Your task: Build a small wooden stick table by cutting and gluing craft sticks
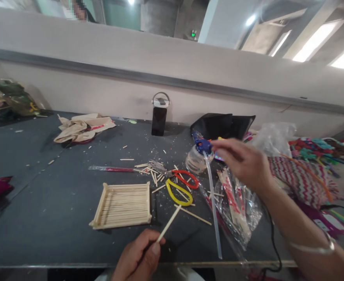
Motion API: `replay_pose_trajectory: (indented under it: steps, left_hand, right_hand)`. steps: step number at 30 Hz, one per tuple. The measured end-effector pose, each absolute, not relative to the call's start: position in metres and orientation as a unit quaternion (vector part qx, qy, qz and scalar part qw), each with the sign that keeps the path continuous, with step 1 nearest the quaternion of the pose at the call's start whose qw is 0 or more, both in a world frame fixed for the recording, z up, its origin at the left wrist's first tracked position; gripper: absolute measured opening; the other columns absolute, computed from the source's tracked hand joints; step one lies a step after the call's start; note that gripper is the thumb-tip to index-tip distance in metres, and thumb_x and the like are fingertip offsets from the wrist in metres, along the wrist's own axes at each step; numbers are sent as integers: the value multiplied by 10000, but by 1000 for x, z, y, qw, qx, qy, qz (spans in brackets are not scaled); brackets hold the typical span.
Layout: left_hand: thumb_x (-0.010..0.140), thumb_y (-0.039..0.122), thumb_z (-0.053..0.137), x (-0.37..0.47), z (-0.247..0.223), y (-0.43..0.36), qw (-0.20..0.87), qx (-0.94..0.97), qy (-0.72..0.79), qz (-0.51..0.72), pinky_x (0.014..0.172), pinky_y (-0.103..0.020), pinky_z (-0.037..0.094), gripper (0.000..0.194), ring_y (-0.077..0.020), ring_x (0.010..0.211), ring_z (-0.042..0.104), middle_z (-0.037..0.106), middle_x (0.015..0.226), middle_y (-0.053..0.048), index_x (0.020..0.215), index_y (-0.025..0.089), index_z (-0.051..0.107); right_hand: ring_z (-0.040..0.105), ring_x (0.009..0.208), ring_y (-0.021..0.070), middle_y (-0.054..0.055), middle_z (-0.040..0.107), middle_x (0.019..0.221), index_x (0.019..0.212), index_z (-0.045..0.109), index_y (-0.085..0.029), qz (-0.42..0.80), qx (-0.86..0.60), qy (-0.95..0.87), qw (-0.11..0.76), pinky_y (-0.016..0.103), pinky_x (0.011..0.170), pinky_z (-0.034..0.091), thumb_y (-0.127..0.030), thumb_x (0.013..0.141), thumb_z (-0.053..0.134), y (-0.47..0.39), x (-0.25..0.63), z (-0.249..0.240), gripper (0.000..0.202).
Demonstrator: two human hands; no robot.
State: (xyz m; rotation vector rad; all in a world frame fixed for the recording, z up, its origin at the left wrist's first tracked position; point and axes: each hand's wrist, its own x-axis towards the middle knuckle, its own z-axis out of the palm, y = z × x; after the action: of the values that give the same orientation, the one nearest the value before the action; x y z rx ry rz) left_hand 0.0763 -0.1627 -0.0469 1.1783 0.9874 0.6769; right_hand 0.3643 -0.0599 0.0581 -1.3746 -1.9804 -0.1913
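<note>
My left hand (144, 255) is closed around the lower end of a thin wooden stick (170, 223), which points up and away. My right hand (245, 162) reaches over the table, its fingertips at the edge of a blue glue gun (203, 146). Motion blurs these fingers, so I cannot tell whether they grip it. A long clear glue stick (213, 207) sticks out of the gun toward me. The gun is at the top of a clear plastic jar (195, 160). Left of my left hand lies a shallow tray built of wooden sticks (126, 205).
Scissors with red and yellow handles (180, 191) lie among cut stick pieces (154, 171). A plastic bag of sticks (239, 207) is on the right, near a black cable (273, 234). A phone (159, 121) stands at the back. A beige cloth (79, 128) lies back left.
</note>
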Motion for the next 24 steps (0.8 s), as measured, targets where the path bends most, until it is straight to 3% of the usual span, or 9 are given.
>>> replay_pose_trajectory:
  steps: [2, 5, 9, 12, 15, 17, 20, 23, 24]
  left_hand:
    - [829, 633, 529, 75, -44, -163, 717, 462, 430, 296, 425, -204, 153, 461, -66, 439, 220, 310, 494, 89, 886, 182, 606]
    - [783, 656, 574, 71, -39, -164, 758, 387, 438, 289, 425, -196, 104, 490, -53, 440, 180, 285, 499, 97, 897, 180, 604]
    - [788, 619, 603, 62, -34, -168, 764, 341, 456, 303, 415, -198, 78, 523, -54, 427, 154, 286, 472, 106, 1096, 195, 607]
    - [763, 621, 632, 57, -34, -171, 768, 319, 458, 315, 401, -200, 85, 601, -53, 421, 143, 270, 460, 115, 1181, 190, 596]
    - [757, 614, 643, 55, -33, -172, 774, 295, 462, 316, 393, -197, 84, 596, -42, 410, 144, 300, 473, 111, 1163, 180, 603]
    - [769, 580, 651, 54, -32, -171, 780, 283, 460, 317, 389, -191, 81, 512, -32, 395, 159, 344, 489, 101, 1087, 181, 619]
    - [810, 468, 654, 53, -25, -168, 789, 265, 433, 347, 376, -177, 112, 313, -13, 358, 235, 467, 545, 70, 923, 178, 618]
    - [883, 349, 589, 53, -13, -160, 793, 247, 376, 410, 397, -161, 267, 170, -24, 367, 386, 581, 616, 36, 883, 180, 586]
    - [903, 322, 568, 53, -8, -156, 789, 249, 362, 430, 457, -168, 361, 139, -49, 433, 485, 616, 656, 21, 888, 185, 577]
  right_hand:
    - [666, 957, 193, 66, 708, 1053, 1168, 599, -227, -23, -503, -812, 296, 342, 849, 539, -198, 930, 490, -84, 330, 39, 264]
    - [584, 1135, 293, 177, 620, 1235, 1359, 444, -135, 2, -542, -830, 136, 461, 931, 494, -148, 877, 516, -100, 296, 1, 487]
    - [566, 1140, 328, 224, 625, 1184, 1369, 419, -87, 55, -618, -782, 54, 488, 935, 457, -94, 813, 549, -85, 288, -26, 570]
    - [611, 1080, 270, 177, 657, 1136, 1344, 442, -113, 90, -612, -783, 65, 382, 895, 470, -66, 783, 534, -68, 292, -24, 570]
    - [679, 833, 212, 101, 709, 932, 1273, 478, -126, 120, -620, -771, 78, 306, 753, 494, -118, 787, 540, -60, 293, -16, 490]
    - [659, 676, 187, 35, 685, 760, 1246, 478, -130, 150, -628, -756, 104, 285, 647, 488, -219, 814, 566, -64, 294, -8, 450]
    - [568, 514, 145, -49, 584, 604, 1319, 426, -168, 300, -599, -707, 227, 245, 493, 438, -330, 835, 597, -88, 294, 7, 539]
    - [450, 382, 98, -85, 499, 522, 1372, 382, -248, 483, -551, -597, 327, 209, 377, 361, -380, 892, 551, -129, 291, 19, 526]
    - [471, 392, 102, -72, 526, 538, 1376, 370, -264, 534, -538, -554, 343, 207, 373, 369, -401, 887, 566, -143, 288, 20, 544]
